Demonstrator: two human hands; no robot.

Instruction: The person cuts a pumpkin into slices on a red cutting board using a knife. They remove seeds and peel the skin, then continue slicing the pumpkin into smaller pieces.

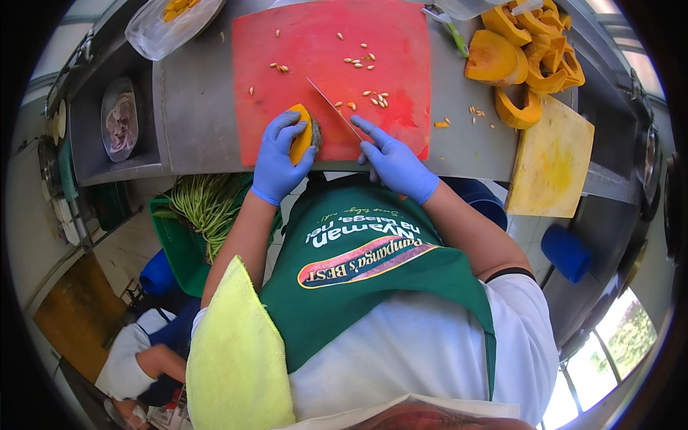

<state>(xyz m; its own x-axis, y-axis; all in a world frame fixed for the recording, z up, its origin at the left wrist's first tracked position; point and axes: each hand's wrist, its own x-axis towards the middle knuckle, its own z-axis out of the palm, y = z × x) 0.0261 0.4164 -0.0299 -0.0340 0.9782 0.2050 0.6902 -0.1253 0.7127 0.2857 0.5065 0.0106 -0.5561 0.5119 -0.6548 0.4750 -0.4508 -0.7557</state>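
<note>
Both hands wear blue gloves over a red cutting board (322, 32) on a metal counter. At the board's near edge my left hand (282, 156) grips a piece of squash (302, 134) with orange flesh and dark rind. To its right, my right hand (392, 156) holds a knife (334, 108), its index finger extended by the blade; the handle is hidden in the hand. The blade points up and left, apart from the squash. Pale seeds (357, 63) lie scattered over the board.
Cut squash pieces (497, 56) are heaped at the upper right, beside a green-handled peeler (458, 40) and a yellow-stained board (551, 161). Plastic-wrapped orange pieces (177, 8) are upper left; a meat container (121, 126) sits left. A green crate (185, 258) stands below. Another person (134, 355) is lower left.
</note>
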